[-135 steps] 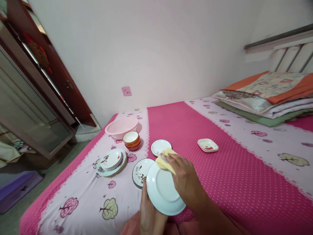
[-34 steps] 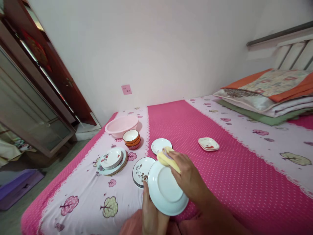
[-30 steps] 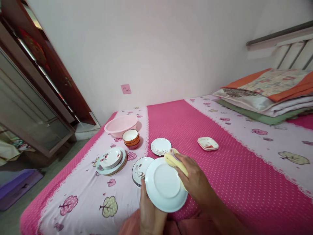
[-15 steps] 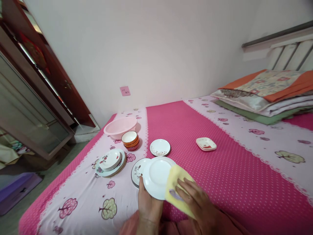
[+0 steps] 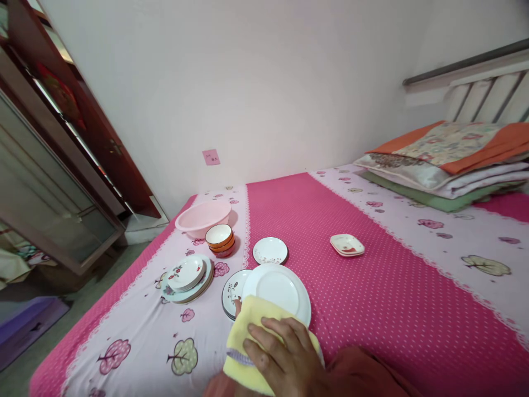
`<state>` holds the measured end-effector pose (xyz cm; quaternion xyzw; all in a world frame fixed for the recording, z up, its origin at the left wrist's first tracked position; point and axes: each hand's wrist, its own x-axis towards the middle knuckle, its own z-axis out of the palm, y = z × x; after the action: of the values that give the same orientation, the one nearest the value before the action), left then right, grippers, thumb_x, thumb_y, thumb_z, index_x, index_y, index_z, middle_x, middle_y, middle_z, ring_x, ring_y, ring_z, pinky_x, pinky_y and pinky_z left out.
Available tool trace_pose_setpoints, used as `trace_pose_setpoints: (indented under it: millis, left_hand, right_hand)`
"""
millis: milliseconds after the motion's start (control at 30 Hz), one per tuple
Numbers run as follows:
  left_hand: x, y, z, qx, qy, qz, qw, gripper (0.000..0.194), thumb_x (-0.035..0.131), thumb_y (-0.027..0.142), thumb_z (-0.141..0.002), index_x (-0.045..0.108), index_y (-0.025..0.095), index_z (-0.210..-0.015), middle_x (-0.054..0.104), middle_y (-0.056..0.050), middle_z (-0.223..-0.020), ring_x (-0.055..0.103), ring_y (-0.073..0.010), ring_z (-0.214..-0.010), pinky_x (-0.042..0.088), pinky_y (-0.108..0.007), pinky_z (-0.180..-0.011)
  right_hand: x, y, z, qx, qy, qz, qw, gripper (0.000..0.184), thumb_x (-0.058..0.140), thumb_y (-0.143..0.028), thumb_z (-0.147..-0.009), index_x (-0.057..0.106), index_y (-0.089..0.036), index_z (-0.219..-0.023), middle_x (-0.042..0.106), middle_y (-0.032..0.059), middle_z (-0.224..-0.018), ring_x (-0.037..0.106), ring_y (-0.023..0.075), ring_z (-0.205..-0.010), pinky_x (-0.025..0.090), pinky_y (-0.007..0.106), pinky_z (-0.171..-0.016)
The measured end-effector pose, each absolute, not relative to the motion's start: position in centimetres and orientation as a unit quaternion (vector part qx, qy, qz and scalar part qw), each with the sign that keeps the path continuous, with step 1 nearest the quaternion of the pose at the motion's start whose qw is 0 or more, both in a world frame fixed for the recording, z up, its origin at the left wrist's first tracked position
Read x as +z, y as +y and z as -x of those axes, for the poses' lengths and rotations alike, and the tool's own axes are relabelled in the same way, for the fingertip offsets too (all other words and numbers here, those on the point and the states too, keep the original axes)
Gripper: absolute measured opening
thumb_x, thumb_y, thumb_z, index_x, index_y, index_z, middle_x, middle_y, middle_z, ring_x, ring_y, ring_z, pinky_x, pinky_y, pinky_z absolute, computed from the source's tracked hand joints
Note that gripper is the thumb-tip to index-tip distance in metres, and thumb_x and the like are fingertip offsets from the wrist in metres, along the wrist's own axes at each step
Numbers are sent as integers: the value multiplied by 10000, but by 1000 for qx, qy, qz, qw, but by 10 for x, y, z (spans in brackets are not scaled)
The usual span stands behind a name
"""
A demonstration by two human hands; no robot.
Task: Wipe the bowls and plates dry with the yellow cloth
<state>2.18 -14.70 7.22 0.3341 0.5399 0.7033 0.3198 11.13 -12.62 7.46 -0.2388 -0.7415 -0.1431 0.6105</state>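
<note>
My left hand (image 5: 237,307) grips a white plate (image 5: 303,300) at its near left edge. Only the thumb tip shows clearly; the yellow cloth covers the rest. With fingers bent over it, my right hand (image 5: 283,350) presses the folded yellow cloth (image 5: 243,331) onto the near part of the plate. Under the left side of that plate, a small stack of patterned plates (image 5: 232,289) lies on the bed. Just beyond sits a dark-rimmed plate (image 5: 270,250) with a floral print.
At left, flowered plates (image 5: 185,274) are stacked on larger ones. Orange bowls (image 5: 220,236) stand in a pile before a pink basin (image 5: 202,215). Square dishes (image 5: 347,244) lie to the right. Folded bedding (image 5: 450,160) rests at the far right of the pink bedspread (image 5: 281,204).
My right hand and the cloth have moved left across the plate, from its right edge to its near side, now covering most of my left hand.
</note>
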Motion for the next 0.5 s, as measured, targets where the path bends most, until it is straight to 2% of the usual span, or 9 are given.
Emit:
trace_pose_setpoints:
  millis: [67,167,233,300,333,367,433,500]
  left_hand:
    - [66,-156,-34,658,590,-420,205,368,529,571,-1010,719,299,-1167,772,-132,-1077,748,-344,-1083,616,-605,-974]
    - [62,-154,-48,573,622,-531,57,397,502,543,-1022,719,265,-1204,767,-160,-1153,730,-366,-1147,565,-656,-1045]
    - [63,-144,-50,518,626,-583,2,446,469,531,-1037,709,237,-1271,759,-171,-1208,717,-365,-1184,549,-650,-1070]
    - [64,-135,-46,467,626,-624,-38,523,363,516,-1073,669,211,-1369,761,-173,-1231,719,-337,-1195,561,-601,-1074]
    - [64,-131,-44,469,618,-630,-20,571,277,504,-1092,638,208,-1420,763,-168,-1245,721,-311,-1201,570,-556,-1074]
    - [63,-128,-42,507,602,-615,50,618,205,508,-1098,617,216,-1453,761,-159,-1271,717,-289,-1218,566,-513,-1084]
    - [62,-124,-39,638,502,-485,325,657,187,568,-1085,632,256,-1455,734,-128,-1359,673,-278,-1297,507,-474,-1150]
    - [60,-123,-38,694,323,-271,584,647,328,668,-1034,689,276,-1400,682,-103,-1449,574,-314,-1412,389,-496,-1236]
  right_hand:
    - [77,-124,-110,-137,-760,234,591,409,348,-243,-1105,752,-207,-1056,806,38,-1091,664,223,-1065,432,409,-1030]
    - [84,-120,-111,-103,-788,246,554,376,362,-257,-1090,721,-188,-1176,770,83,-1189,631,256,-1133,453,438,-987]
    - [93,-115,-113,-73,-789,271,547,360,366,-225,-1081,690,-197,-1234,754,79,-1224,610,257,-1175,445,444,-1011]
    - [103,-108,-117,-55,-791,288,537,354,374,-197,-1072,664,-197,-1274,739,74,-1253,598,256,-1201,430,441,-1042]
    - [108,-102,-119,-50,-796,294,527,356,386,-179,-1060,652,-189,-1297,730,80,-1274,593,262,-1215,424,445,-1055]
    - [111,-96,-123,-44,-802,301,514,367,404,-154,-1040,639,-177,-1321,717,93,-1300,585,274,-1236,419,457,-1071]
    - [113,-79,-133,-28,-805,321,498,429,426,-89,-985,614,-162,-1363,697,120,-1337,574,293,-1274,423,491,-1097]
    - [109,-62,-147,5,-796,347,497,508,423,-49,-947,580,-164,-1416,686,139,-1358,584,293,-1287,455,509,-1098]
